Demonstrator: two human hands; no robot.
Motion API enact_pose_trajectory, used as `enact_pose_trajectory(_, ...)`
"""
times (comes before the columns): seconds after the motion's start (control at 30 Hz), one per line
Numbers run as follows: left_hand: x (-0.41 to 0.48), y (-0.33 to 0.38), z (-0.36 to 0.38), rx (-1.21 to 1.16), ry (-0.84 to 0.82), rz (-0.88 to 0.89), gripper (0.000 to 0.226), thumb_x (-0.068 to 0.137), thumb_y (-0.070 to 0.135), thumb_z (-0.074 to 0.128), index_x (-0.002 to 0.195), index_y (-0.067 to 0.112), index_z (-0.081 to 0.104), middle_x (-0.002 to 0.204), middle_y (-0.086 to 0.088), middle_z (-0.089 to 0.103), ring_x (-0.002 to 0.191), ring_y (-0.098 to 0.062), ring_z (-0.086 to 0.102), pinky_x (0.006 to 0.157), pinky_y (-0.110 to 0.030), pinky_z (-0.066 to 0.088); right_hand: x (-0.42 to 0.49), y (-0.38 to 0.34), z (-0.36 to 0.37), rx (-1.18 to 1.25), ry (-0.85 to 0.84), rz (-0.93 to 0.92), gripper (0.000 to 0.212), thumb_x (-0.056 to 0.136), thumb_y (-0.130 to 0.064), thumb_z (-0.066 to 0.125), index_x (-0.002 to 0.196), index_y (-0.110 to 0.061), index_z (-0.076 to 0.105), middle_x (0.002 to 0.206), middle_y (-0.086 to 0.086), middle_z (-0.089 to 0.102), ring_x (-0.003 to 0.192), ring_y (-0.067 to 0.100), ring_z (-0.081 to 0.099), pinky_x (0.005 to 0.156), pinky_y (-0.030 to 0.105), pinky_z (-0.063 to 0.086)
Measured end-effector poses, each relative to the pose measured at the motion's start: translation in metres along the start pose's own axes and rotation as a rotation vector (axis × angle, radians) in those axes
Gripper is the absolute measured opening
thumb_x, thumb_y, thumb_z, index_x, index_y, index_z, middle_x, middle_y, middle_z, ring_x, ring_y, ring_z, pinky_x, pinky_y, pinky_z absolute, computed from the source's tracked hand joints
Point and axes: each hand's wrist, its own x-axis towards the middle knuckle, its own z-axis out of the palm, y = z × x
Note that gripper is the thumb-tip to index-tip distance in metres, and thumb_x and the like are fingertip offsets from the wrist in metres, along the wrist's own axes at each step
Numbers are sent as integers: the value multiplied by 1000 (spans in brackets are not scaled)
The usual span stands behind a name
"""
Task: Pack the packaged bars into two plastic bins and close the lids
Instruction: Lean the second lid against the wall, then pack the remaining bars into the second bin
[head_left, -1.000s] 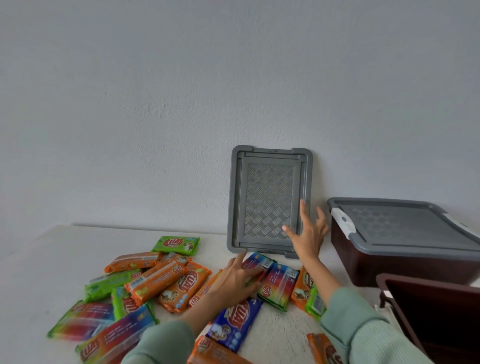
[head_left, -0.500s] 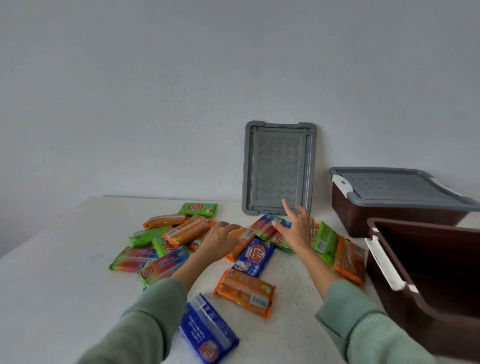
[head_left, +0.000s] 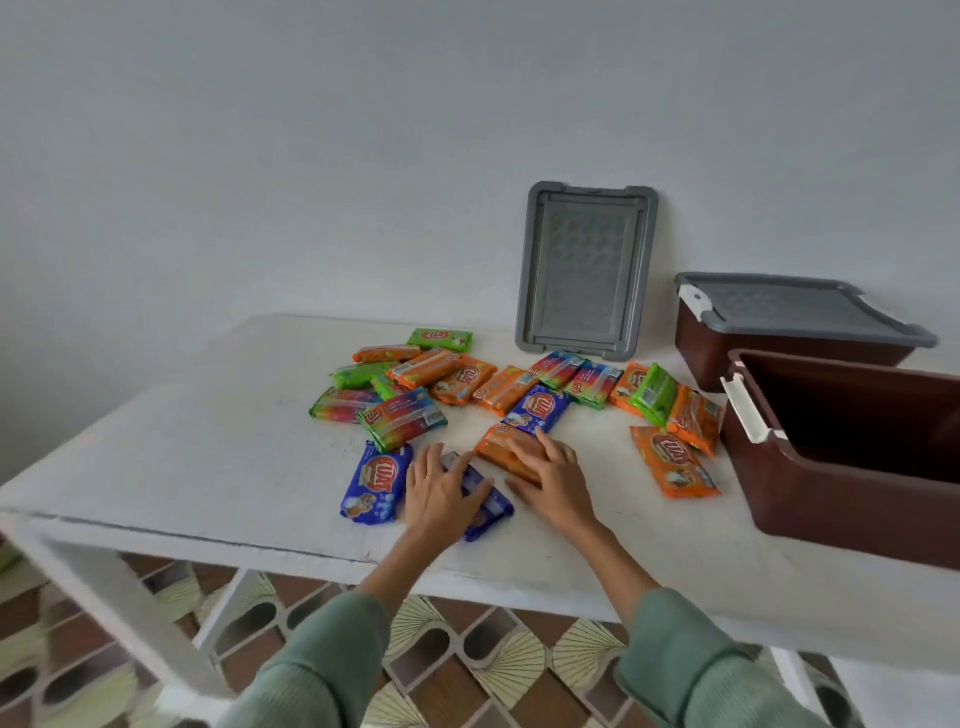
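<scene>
Left hand (head_left: 441, 491) now flat on blue bar (head_left: 485, 501), right hand (head_left: 553, 480) flat on orange bar (head_left: 506, 451)

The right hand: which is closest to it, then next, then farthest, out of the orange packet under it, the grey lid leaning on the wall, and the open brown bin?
1. The orange packaged bar: right under the right hand, touching its fingers.
2. The open brown plastic bin: off to its right, at the table's edge.
3. The loose grey plastic lid: behind, leaning upright against the wall.
</scene>
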Motion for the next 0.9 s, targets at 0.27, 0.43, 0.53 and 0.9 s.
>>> enact_pose_trajectory(0.27,-20,13,-1,41,-169,-15,59,96,50,29,149,32,8,157,-10,-7,145,-29,-9,118,-41,2,-36,2,-4,-97,130,-63,48,92,-31,53,139,-28,43,144,7,42,124,25,41,100,32,38)
enact_pose_trajectory(0.43,-23,22,-4,40,-167,-84,51,97,44,33,145,37,19,155,-12,-19,142,-36,-17,116,-48,-2,-51,12,-9,-155,229,-50,44,68,-35,79,109,-22,70,106,11,70,91,26,66,80,41,54)
enact_pose_trajectory(0.53,-27,50,1,29,-144,-296,58,92,57,35,145,40,18,152,-19,-24,141,-42,-14,115,-50,1,-49,14,-18,-74,206,-42,46,77,-42,70,118,-20,65,125,14,60,113,29,55,96,42,47)
enact_pose_trajectory(0.9,-17,72,-2,-69,-59,-539,62,83,37,64,138,38,36,146,-15,20,136,-36,20,106,-46,31,-2,-3,-38,-82,-226,31,53,88,-31,61,137,-24,44,136,9,47,124,27,40,96,34,45)
